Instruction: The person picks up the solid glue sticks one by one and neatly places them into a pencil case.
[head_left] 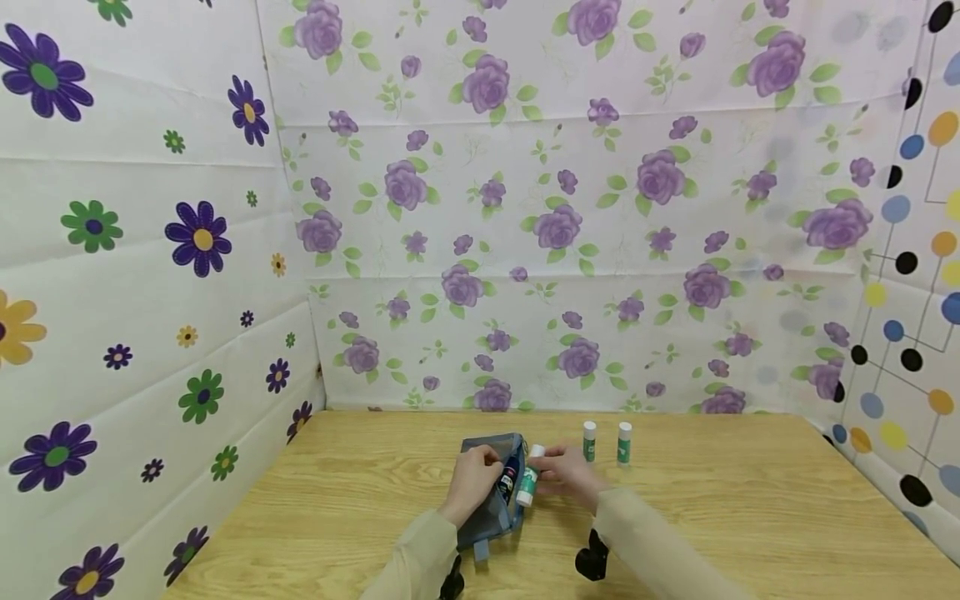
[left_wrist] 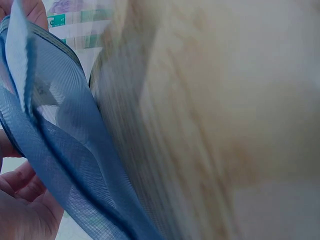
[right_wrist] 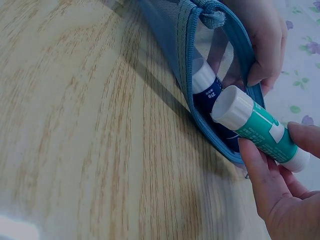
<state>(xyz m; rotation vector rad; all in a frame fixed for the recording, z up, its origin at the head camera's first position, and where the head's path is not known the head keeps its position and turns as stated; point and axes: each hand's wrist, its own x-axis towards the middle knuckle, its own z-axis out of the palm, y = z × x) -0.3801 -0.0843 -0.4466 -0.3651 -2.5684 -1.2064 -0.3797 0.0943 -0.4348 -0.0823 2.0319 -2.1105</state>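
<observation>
A blue mesh zipper pouch (head_left: 489,521) lies on the table with its mouth open toward the right. My left hand (head_left: 472,482) grips the upper edge of that mouth, and in the right wrist view its fingers show behind the blue zipper rim (right_wrist: 246,47). Inside the pouch is a dark blue glue stick (right_wrist: 204,80) with a white cap. Between thumb and fingers, my right hand (head_left: 572,475) pinches a green-and-white glue stick (right_wrist: 267,131). One end of it overlaps the pouch's mouth in the right wrist view.
Two more green-and-white glue sticks stand upright behind my right hand, a nearer-left one (head_left: 589,442) and one to its right (head_left: 624,443). The wooden table (head_left: 712,500) meets a flower-patterned cloth wall (head_left: 525,333) at its back edge.
</observation>
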